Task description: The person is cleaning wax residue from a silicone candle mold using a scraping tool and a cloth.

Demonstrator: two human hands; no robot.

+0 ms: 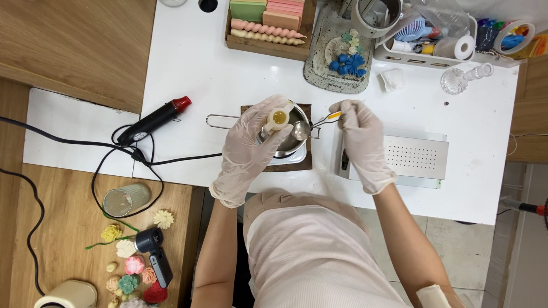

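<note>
Holding a small pale cup of yellow liquid (279, 118) tilted over a small metal pot with a long wire handle (285, 149), left hand (248, 149) in a white glove is clamped around the cup from above. Right hand (361, 142), also gloved, pinches a metal spoon with a yellow grip (311, 126); spoon bowl sits over the pot's mouth, just beside the cup. Pot stands on a dark brown square mat (308, 162) at the middle of a white table (194, 74). Both forearms come up from the bottom edge, elbows out, wrists bent down. Just right of the mat: white metal box with a perforated top (416, 157), touching the right wrist. Left of the pot: black heat gun with a red nozzle (155, 120), cable trailing off the table edge. Far side: wooden tray (268, 45) with green and pink slabs and twisted pink and cream candles, speckled oval dish with blue flower shapes (342, 63), white basket of oddments (425, 54), clear glass stopper bottle (459, 80). Wooden floor (68, 211) at lower left carries small coloured wax flowers (131, 265).
</note>
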